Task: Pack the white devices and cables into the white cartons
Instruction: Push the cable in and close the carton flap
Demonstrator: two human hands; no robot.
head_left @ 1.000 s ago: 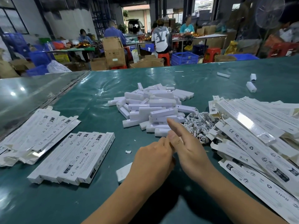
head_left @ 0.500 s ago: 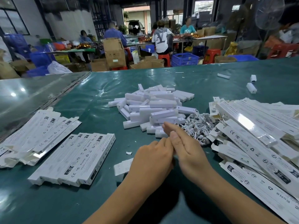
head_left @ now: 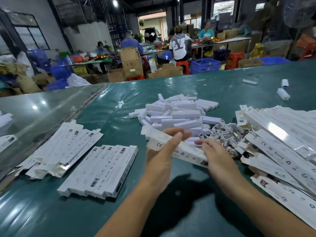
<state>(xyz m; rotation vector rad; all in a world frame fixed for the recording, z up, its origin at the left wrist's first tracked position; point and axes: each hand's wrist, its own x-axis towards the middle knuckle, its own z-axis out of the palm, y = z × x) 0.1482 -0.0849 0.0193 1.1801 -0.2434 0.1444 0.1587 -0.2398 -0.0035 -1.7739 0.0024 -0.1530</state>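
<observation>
Table: green sheet, bearing all the stock.
Flat cartons: heaped at right.
Devices: piled at centre.
Cables: tangle between devices and flat cartons.
Held carton: above the table, before the devices.
Left hand: fingers curled round held carton.
Right hand: blurred at carton's near end; grip unclear.

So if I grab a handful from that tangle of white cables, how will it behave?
The cable tangle looks floppy and intertwined, so pulling one would probably drag its neighbours. The thin cords seem light. Loose ends could snag on the open cartons lying against it.

Carton in both hands
</observation>
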